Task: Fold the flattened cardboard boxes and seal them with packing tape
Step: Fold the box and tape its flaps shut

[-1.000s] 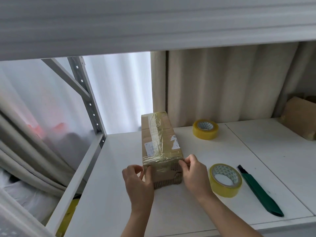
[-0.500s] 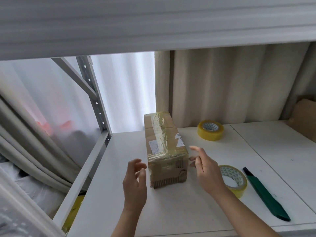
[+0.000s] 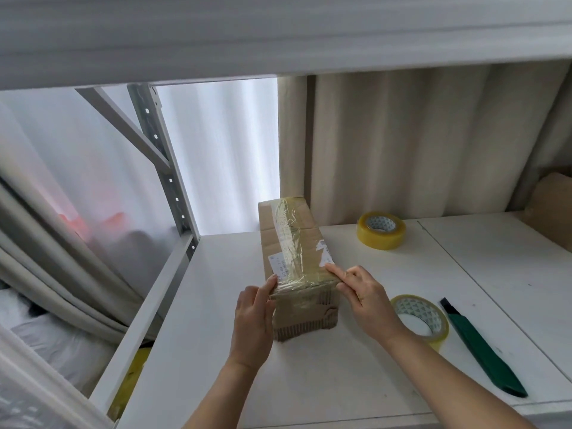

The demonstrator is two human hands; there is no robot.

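the box (image 3: 294,258) lies lengthwise on the white shelf (image 3: 325,382), taped along its top. the left hand (image 3: 252,323) presses flat fingers against its near left edge; the right hand (image 3: 365,297) lays a straight forefinger on the near right top edge. just right of that hand sits a tape roll (image 3: 422,320), then a green cutter (image 3: 483,348). a second roll (image 3: 381,230) stands farther back, more cardboard (image 3: 551,212) at far right.

Long brown cardboard box (image 3: 295,258), seemingly sealed with clear tape, lying lengthwise.
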